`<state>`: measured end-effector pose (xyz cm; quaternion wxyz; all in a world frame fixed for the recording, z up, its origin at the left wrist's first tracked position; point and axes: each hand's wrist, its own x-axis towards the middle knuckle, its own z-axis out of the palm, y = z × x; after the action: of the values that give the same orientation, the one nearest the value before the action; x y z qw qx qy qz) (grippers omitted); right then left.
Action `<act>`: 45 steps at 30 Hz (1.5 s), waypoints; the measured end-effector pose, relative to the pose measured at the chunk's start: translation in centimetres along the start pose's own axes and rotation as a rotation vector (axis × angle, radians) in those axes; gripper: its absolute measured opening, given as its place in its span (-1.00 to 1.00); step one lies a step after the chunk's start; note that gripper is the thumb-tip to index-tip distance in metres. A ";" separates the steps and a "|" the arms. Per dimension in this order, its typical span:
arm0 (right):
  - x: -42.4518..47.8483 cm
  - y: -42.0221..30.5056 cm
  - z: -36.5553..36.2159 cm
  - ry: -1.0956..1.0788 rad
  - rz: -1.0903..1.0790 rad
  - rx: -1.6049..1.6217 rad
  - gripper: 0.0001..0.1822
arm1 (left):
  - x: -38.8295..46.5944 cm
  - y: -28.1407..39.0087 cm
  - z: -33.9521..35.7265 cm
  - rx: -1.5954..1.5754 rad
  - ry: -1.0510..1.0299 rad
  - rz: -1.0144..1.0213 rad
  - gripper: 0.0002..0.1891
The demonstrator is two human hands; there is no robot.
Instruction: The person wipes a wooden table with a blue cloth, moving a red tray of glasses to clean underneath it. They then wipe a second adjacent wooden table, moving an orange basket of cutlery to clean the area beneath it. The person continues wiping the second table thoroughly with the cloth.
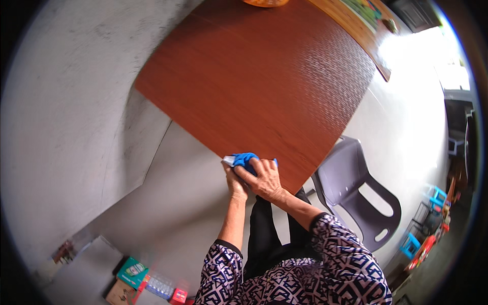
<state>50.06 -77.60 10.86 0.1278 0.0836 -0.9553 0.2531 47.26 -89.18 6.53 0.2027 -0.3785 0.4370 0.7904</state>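
A blue cloth (245, 159) with a white tag is bunched between my two hands, at the near edge of a reddish-brown wooden table (244, 87). My left hand (235, 183) holds it from the left and from below, its fingers partly hidden. Over the cloth's top and right side, the fingers of my right hand (265, 177) are curled. A small blue bit of cloth shows beyond the right fingers. Whether the cloth touches the tabletop I cannot tell.
A grey plastic chair (343, 179) stands at the table's right side. An orange bowl-like object (265, 3) sits at the far edge. Left is a pale wall (68, 114). Boxes (132, 271) and a pack of plastic bottles (160, 286) lie at lower left; blue stools (410, 246) stand far right.
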 end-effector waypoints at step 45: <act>0.1 13.1 -13.0 0.467 1.022 1.091 -0.52 | -3.9 -1.5 12.7 1.063 -0.310 0.760 -0.70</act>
<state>49.61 -59.82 15.75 0.1339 -0.3712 -0.5643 0.7252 45.34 -77.60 12.93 0.1296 0.0709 0.8355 0.5292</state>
